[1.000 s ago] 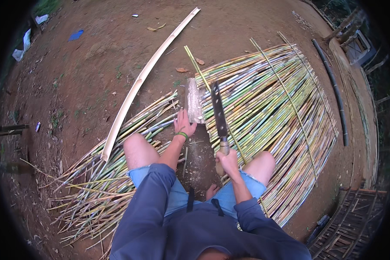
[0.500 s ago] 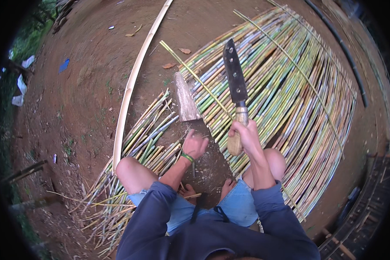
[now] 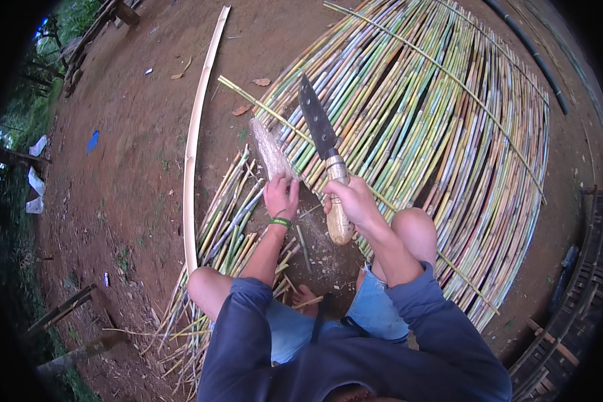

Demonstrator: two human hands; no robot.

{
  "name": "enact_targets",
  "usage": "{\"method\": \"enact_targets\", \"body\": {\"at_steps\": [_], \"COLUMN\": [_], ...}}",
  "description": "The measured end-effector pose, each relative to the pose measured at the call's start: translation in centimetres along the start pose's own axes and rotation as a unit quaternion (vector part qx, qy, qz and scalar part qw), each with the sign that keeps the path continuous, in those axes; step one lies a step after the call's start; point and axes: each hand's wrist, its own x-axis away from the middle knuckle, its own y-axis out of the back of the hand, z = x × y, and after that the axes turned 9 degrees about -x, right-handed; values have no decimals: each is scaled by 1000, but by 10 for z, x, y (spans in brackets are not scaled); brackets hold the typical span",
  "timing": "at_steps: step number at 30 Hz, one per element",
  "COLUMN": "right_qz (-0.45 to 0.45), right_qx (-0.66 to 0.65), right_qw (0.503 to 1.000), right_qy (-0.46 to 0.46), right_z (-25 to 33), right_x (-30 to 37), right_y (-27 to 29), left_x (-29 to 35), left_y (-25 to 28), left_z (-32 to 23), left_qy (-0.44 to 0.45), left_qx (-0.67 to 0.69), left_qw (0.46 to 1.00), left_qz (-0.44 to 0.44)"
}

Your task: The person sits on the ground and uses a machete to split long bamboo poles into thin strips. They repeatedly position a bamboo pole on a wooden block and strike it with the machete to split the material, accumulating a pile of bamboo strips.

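Note:
A big knife [image 3: 319, 124] with a broad dark blade and a pale wooden handle is held in my right hand [image 3: 356, 201]. My fingers wrap round its handle, and the blade points up and away, above the cane mat. My left hand [image 3: 281, 196], with a green band at the wrist, is at the near end of a rough wooden block [image 3: 268, 147], fingers bent over that end. The block lies on the dirt along the left edge of a mat of thin canes [image 3: 409, 127]. A long cane [image 3: 268, 110] crosses the mat's near-left side and passes over the block.
Loose cut canes [image 3: 228, 208] lie piled by my left knee. Left of them a long split bamboo strip [image 3: 195, 134] runs across the dirt. A dark pipe [image 3: 529, 57] lies beyond the mat at far right. Slatted bamboo [image 3: 583, 288] stands at lower right.
My left hand has moved forward onto the near end of the wooden block. The knife has swung lower and to the left, still in my right hand. The whole view has shifted slightly.

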Motion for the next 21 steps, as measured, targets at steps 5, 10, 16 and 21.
{"method": "enact_targets", "body": {"at_steps": [5, 10, 16, 21], "right_qz": [17, -2, -14, -30], "right_qx": [-40, -198, -294, -332], "right_qw": [999, 980, 955, 943], "right_qy": [-4, 12, 33, 11], "right_z": [12, 22, 24, 22], "right_x": [17, 49, 56, 49], "right_y": [-22, -10, -2, 1], "left_x": [-111, -182, -158, -140], "left_y": [-20, -70, -77, -44], "left_z": [87, 73, 89, 59], "left_qy": [295, 432, 360, 351], "left_qx": [250, 315, 291, 218], "left_qw": [916, 845, 884, 911], "left_qz": [-108, -19, -67, -15]}}
